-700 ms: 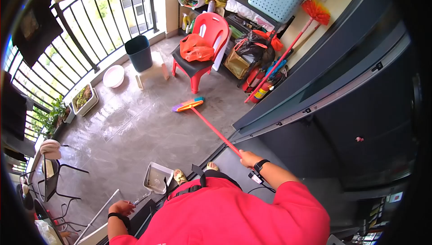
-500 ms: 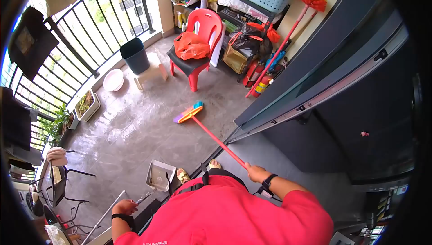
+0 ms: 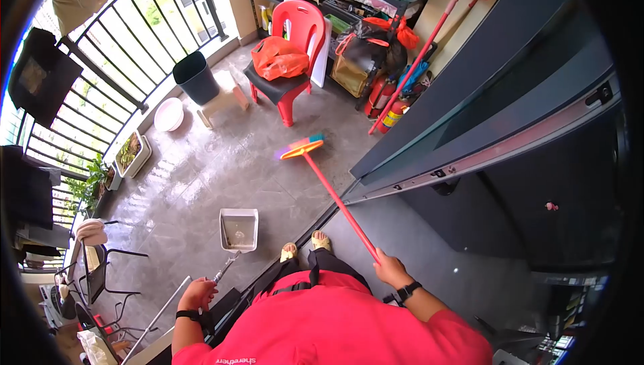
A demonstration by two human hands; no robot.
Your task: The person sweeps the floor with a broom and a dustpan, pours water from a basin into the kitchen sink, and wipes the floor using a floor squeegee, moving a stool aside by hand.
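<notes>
My right hand (image 3: 392, 268) is wrapped round the red stick of a broom (image 3: 341, 205), near the stick's end. The multicoloured broom head reaches out over the grey tiled floor, a little in front of the red chair. Lower left, my left hand (image 3: 200, 293) is closed round the handle of a dustpan, partly hidden by my fingers. The pale dustpan (image 3: 249, 243) faces away from me, with some dirt on its inside. A clear gap lies between dustpan and broom head.
A red chair (image 3: 287, 111) carries an orange plastic bag (image 3: 279, 58). Left of it are a dark bin (image 3: 196, 78), a low stool (image 3: 228, 98), a white basin (image 3: 169, 115) and planters (image 3: 133, 155) along the railing. A sliding door frame (image 3: 469, 153) crosses the right side; a folding chair (image 3: 96, 278) stands lower left.
The broom head has moved right and a little farther from me. The dustpan has swung forward and straightened, and my left hand has risen slightly. My view has shifted a little.
</notes>
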